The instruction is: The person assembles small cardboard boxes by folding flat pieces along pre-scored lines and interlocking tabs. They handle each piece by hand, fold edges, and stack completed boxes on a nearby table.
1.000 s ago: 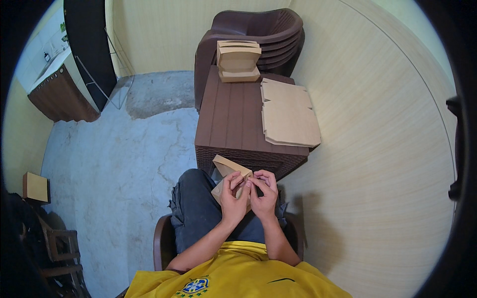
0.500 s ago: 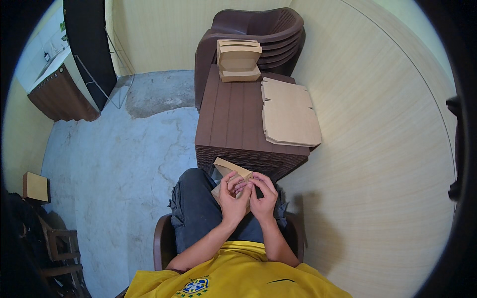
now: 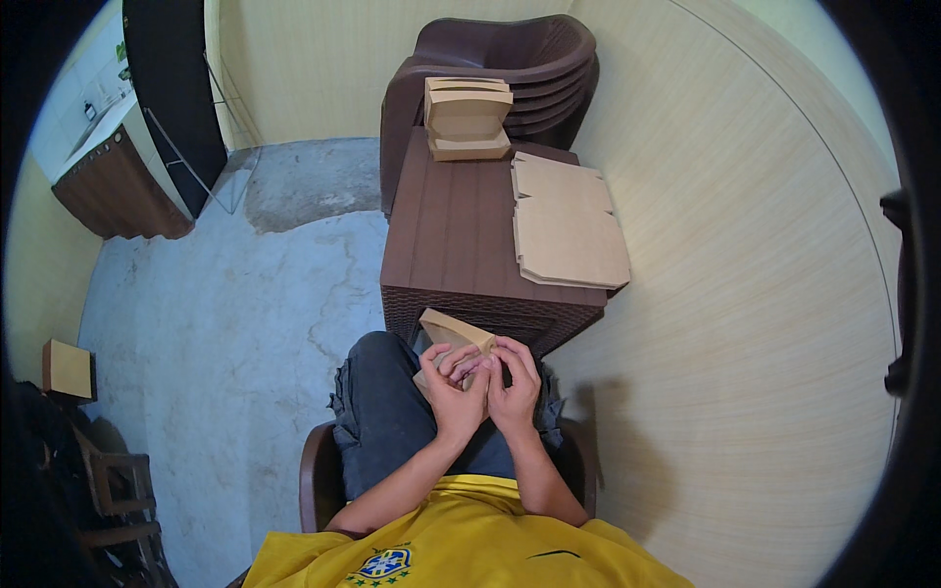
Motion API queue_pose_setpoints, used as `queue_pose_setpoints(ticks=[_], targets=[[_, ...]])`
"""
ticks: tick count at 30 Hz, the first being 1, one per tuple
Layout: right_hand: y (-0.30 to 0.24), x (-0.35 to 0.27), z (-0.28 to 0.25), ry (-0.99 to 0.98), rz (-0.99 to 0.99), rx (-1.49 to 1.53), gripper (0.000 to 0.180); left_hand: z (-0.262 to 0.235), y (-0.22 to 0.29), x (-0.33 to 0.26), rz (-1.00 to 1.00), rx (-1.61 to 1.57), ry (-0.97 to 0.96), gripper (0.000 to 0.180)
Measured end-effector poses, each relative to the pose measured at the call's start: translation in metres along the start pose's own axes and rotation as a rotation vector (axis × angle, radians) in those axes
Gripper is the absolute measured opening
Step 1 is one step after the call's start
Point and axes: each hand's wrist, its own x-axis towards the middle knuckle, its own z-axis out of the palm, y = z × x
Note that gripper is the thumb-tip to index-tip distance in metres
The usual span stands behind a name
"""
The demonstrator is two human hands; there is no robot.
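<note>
Over my lap is a partly folded brown cardboard box, with one raised wall showing beyond my fingers. My left hand is closed on its near side, fingers curled inward and hiding much of the card. At the box's right corner, my right hand pinches the edge between thumb and fingers. Both thumbs come close together at that corner. What the fingertips do on the inside is hidden.
Ahead stands a brown slatted table. On it lie a stack of flat cardboard blanks and several folded open boxes. Stacked brown chairs stand behind. A wood-panelled wall rises at the right.
My left fingers have shifted slightly and spread a little along the box. The right hand stays at the corner. The whole view has drifted by a few pixels.
</note>
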Motion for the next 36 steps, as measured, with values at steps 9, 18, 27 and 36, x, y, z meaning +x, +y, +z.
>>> queue_pose_setpoints(ticks=[9,18,27,36], targets=[[-0.003,0.001,0.006,0.012,-0.042,-0.040,0.011,-0.008,-0.006,0.010,-0.156,-0.118,0.079,0.054],[-0.012,0.005,-0.001,-0.054,-0.129,-0.267,0.010,-0.008,-0.011,0.008,-0.187,-0.126,0.098,0.048],[-0.007,0.000,0.007,-0.030,-0.141,-0.333,0.014,-0.007,-0.019,0.009,-0.307,-0.249,0.150,0.040],[-0.002,0.002,-0.004,-0.051,-0.176,-0.288,0.018,-0.020,-0.026,0.016,-0.512,-0.446,-0.009,0.018]])
